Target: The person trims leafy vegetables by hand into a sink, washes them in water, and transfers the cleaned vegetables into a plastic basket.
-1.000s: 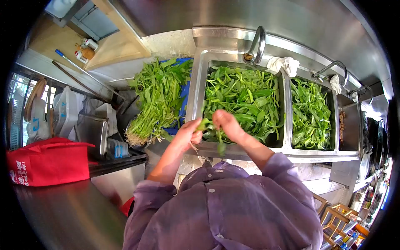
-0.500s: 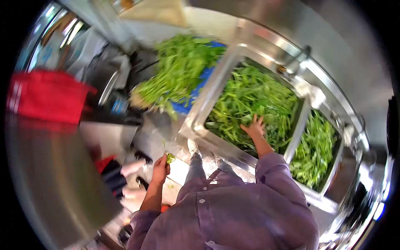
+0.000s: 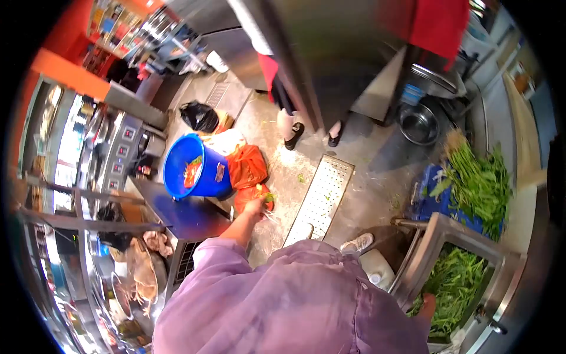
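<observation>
The person's left hand (image 3: 256, 206) reaches out left of the middle of the frame, fingers curled in around a small bit of greens (image 3: 269, 197), with pale stringy ends poking out below. It shows against a red bag (image 3: 249, 165) on the floor; whether they touch, I can't make out. Just beside that stands a blue bucket (image 3: 211, 182) with some green and red in it. At the lower right, the right hand (image 3: 428, 305) is at the leafy greens (image 3: 457, 277) filling the sink (image 3: 437, 227); how far its fingers are spread, or whether they grip anything, I can't tell. Above the sink, near the right edge, a rooted bunch (image 3: 480, 177) lies partly over something blue (image 3: 425, 196).
</observation>
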A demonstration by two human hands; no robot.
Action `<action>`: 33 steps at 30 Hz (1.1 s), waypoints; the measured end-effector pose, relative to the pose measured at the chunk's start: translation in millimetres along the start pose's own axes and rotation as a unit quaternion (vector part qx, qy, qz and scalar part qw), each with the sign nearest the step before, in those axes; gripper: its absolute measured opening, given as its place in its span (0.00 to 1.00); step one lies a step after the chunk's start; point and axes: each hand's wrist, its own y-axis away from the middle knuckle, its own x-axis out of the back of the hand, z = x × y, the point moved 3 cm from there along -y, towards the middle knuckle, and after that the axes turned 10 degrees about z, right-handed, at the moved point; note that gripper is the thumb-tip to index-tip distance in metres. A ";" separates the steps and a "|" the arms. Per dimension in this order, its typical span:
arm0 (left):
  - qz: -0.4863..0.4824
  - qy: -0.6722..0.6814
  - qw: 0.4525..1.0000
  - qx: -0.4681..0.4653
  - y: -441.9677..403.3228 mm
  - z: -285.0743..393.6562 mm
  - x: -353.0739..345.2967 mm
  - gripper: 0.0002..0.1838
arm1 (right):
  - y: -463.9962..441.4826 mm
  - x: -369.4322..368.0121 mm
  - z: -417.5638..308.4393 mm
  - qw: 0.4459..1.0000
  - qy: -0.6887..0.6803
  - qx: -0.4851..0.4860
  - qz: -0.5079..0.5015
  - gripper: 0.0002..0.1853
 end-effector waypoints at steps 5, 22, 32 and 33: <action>0.061 0.194 0.972 -0.121 -64.1 105.0 183.4 0.20 | 20.5 18.5 -38.9 0.940 0.263 0.187 0.110 0.13; -0.219 -0.306 0.916 -0.140 -42.9 33.2 -100.4 0.21 | 96.6 19.8 23.7 0.896 -0.302 -0.200 0.258 0.55; -0.375 -0.458 0.585 -0.554 169.5 -11.5 -436.6 0.15 | -17.4 14.9 -53.0 0.966 -0.194 -0.169 0.007 0.41; -0.380 -0.443 0.577 -0.571 175.8 -23.6 -465.9 0.15 | -26.1 15.2 -56.1 0.971 -0.188 -0.149 -0.002 0.38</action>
